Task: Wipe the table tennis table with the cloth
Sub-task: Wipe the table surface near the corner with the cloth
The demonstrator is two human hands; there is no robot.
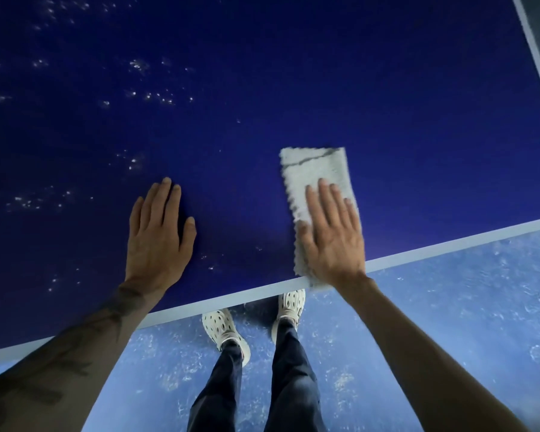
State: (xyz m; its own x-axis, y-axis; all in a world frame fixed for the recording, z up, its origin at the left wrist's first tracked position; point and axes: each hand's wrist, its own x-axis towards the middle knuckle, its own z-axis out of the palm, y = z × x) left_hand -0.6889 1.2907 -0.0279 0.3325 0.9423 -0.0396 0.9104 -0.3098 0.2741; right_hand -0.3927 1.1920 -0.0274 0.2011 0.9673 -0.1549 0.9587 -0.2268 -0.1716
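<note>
The dark blue table tennis table [325, 88] fills the upper view, with a white line along its near edge [231, 299] and its right edge. A pale grey folded cloth [314, 176] lies flat near the front edge. My right hand [332, 232] presses on the cloth's near half with straight fingers; the cloth's near end reaches the white edge line. My left hand [159, 232] rests flat on the bare table surface to the left of the cloth, fingers straight. Pale specks and droplets [150, 96] dot the table's left half.
Below the table edge lies a mottled blue floor [449, 307]. My legs in dark trousers and pale perforated shoes [225, 332] stand close against the table's near edge. The table's right edge line [535, 48] runs along the top right corner.
</note>
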